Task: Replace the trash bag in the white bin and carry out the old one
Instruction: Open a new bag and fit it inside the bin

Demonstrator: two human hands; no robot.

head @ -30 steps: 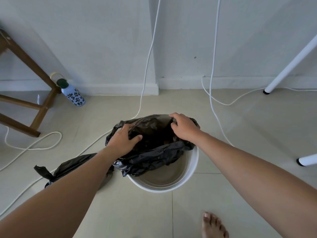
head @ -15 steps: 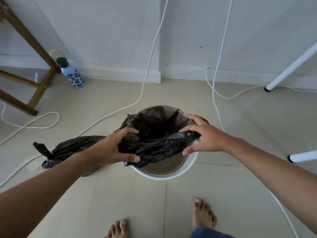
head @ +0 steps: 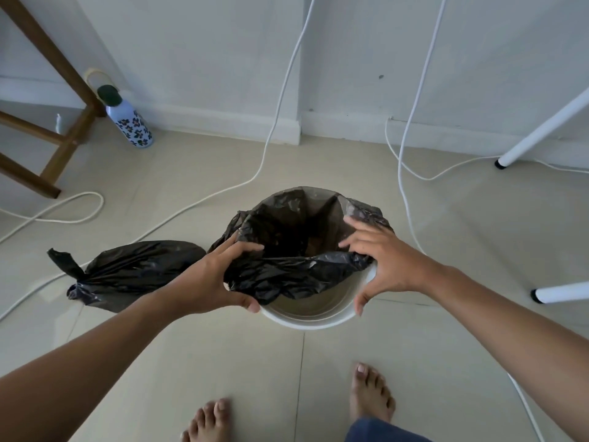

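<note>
A round white bin [head: 314, 320] stands on the tiled floor in the middle of the view. A fresh black trash bag [head: 293, 272] is partly spread in its mouth, folded over the far rim and bunched loose across the near side. My left hand [head: 220, 279] grips the bag's left edge at the bin's rim. At the right rim my right hand [head: 382, 263] lies with fingers spread, touching the bag. The old black bag [head: 134, 269], knotted at its left end, lies on the floor just left of the bin.
White cables [head: 204, 199] snake over the floor on both sides of the bin. A wooden stool [head: 63, 90] and a flowered bottle [head: 130, 122] are at the back left. White furniture legs [head: 541, 129] stand at the right. My bare feet [head: 369, 397] are just below the bin.
Both hands have drawn back from the bin's far side to its left and right rim. My right hand has opened with spread fingers. The view has pulled back, showing my feet.
</note>
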